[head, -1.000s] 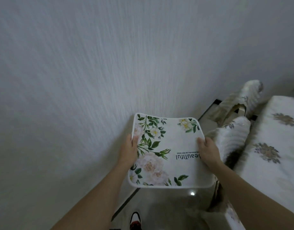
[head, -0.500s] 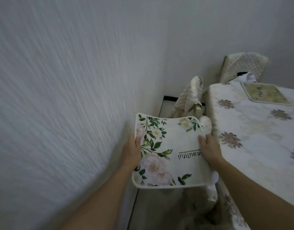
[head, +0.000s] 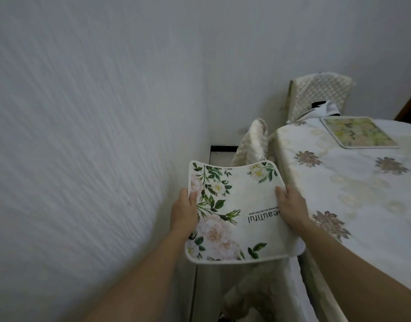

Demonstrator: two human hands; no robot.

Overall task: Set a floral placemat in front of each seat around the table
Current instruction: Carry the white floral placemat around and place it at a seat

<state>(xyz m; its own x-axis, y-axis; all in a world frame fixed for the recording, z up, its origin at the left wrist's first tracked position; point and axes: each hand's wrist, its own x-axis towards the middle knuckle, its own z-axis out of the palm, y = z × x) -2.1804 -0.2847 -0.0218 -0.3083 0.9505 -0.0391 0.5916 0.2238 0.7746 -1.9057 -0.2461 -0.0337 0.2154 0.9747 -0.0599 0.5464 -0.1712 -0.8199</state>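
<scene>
Cream and printed with green leaves and pale roses, the mat [head: 234,212] hangs in the air between both hands, sagging a little in the middle. The left hand [head: 184,211] pinches its left edge, thumb on top and the other fingers hidden beneath; the right hand [head: 291,206] grips the right edge the same way, so both sets of fingers are closed on the mat. It sits off the counter [head: 353,196], in the gap between the wall [head: 95,135] and the counter's near edge, above a cushioned chair [head: 253,145] tucked in there. The counter lies to the right of the mat, so the right hand is the nearer one, just beside the cloth edge. The mat's printed word reads upside down from here. A second mat [head: 359,132] already lies at the far end, before another chair [head: 318,96]. The coming move is probably a sideways carry to the right, laying the mat flat in front of the near seat.
</scene>
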